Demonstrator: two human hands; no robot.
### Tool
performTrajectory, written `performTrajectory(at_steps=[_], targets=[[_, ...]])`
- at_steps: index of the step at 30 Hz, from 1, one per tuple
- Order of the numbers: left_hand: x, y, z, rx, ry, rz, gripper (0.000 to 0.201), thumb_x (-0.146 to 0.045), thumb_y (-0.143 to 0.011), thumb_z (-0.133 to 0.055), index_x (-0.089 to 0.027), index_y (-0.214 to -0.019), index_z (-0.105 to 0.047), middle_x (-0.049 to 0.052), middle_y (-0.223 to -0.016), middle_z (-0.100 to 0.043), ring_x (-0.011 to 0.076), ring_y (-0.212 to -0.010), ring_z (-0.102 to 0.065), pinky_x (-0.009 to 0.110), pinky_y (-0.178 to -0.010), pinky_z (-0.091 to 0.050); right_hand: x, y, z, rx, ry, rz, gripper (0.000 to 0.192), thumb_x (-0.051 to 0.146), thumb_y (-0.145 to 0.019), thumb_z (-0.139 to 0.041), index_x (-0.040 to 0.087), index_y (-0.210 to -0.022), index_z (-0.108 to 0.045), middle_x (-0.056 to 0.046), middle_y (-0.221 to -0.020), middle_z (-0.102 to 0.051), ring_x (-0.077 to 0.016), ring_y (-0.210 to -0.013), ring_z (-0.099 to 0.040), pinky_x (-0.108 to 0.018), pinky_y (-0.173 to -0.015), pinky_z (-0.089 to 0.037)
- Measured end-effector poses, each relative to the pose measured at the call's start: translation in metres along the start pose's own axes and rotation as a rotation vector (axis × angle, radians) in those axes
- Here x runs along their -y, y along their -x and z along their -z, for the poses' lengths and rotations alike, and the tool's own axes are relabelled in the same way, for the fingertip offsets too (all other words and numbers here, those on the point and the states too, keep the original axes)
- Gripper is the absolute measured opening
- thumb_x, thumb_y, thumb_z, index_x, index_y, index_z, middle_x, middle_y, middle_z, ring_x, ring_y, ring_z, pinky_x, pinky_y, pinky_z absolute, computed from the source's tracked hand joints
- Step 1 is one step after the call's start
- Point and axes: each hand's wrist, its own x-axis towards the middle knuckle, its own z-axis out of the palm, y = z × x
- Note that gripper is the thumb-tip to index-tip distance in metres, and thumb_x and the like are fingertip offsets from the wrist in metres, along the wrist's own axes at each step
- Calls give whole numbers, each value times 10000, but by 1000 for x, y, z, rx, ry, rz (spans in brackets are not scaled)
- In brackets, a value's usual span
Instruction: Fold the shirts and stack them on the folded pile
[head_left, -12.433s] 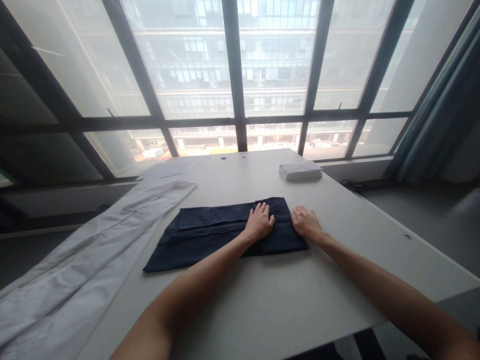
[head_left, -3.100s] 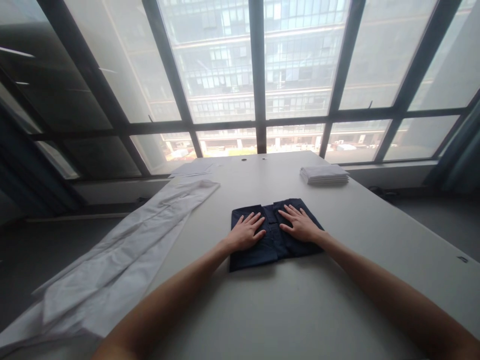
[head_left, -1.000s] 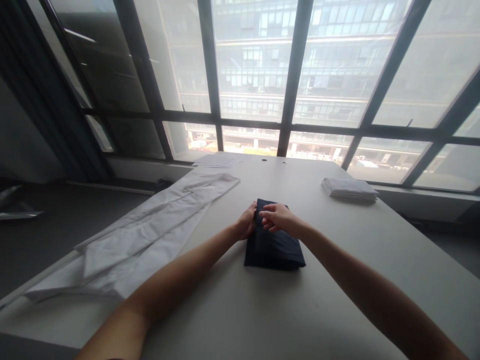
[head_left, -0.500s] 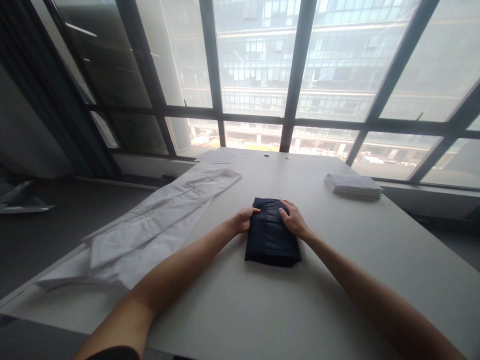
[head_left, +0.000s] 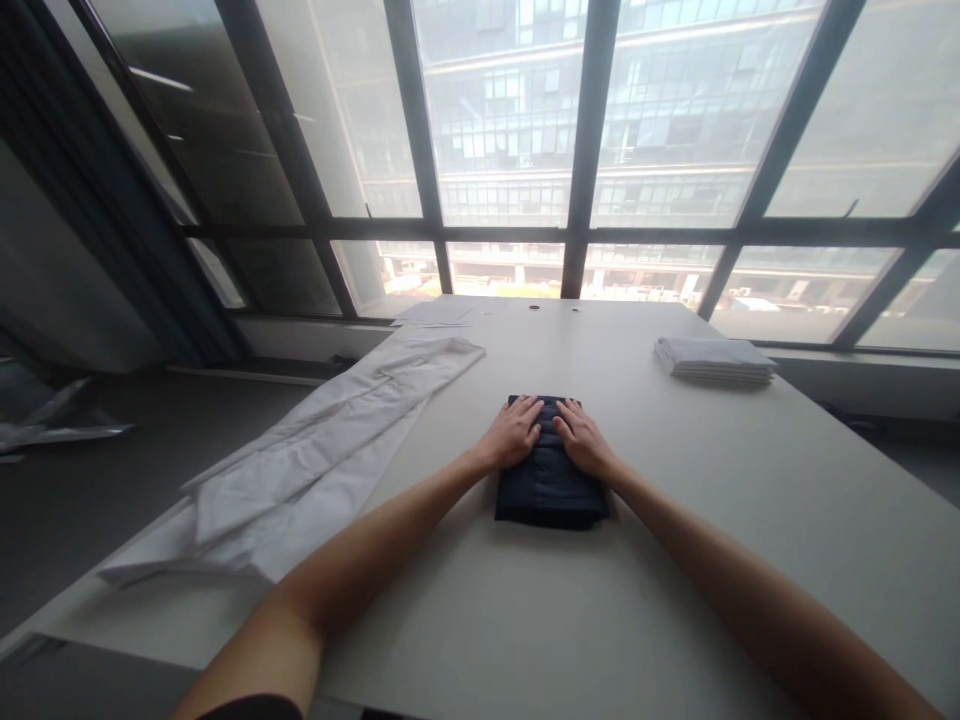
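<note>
Dark navy garment (folded into a compact, thick rectangle) lies flat.

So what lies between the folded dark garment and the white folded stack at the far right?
Only bare table lies between the dark garment and the white stack, as the head view shows.

The folded navy-blue cloth bundle is looking matt and finely ribbed. The long white cloth garment beside it is showing soft creases. The pale grey desk beneath it is appearing smooth, faintly sheened.
</note>
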Motion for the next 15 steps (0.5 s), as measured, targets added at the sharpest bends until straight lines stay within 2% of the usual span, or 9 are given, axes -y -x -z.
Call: performTrajectory(at_steps=[2,4,9,12,15], targets=[[-2,3,-10,104,-99,25,569,-344,-1023,-373,-152,-1559,-389,142,-1666,-267,310,-1555,-172,609,-1234,-133,9,4,5,-57,40,-5,566,406,-1037,-311,166,-1528,-455,-146,-1609,-396,-277,-1520,-291,-482,-1232,-241],[-1,3,-15,151,-158,49,587,-376,-1045,-315,-147,-1585,-337,142,-1682,-209,309,-1565,-127,638,-1218,-127,22,12,7,-77,105,-9,560,381,-1030,-322,139,-1510,-477,-165,-1606,-395,-293,-1518,-290,-481,-1229,-237],[5,-2,-7,244,-212,61,627,-446,-1058,-249,-169,-1620,-244,104,-1701,-127,285,-1574,-61,635,-1215,-113,55,38,-5,34,250,40,699,498,-1039,-310,41,-1566,-358,-227,-1651,-263,-354,-1551,-174,-536,-1234,-157],[9,-8,0,244,-197,184,690,-538,-1036,-274,-189,-1628,-216,92,-1702,-121,294,-1572,-78,637,-1216,-99,62,48,-12,81,304,48,767,537,-1032,-325,-3,-1576,-311,-251,-1656,-204,-367,-1558,-120,-531,-1245,-99],[13,-11,3,224,-185,258,716,-552,-1023,-274,-174,-1628,-211,93,-1701,-123,300,-1571,-79,625,-1221,-92,58,57,-9,111,295,22,786,544,-1025,-339,1,-1590,-275,-233,-1670,-147,-350,-1564,-84,-503,-1250,-109]])
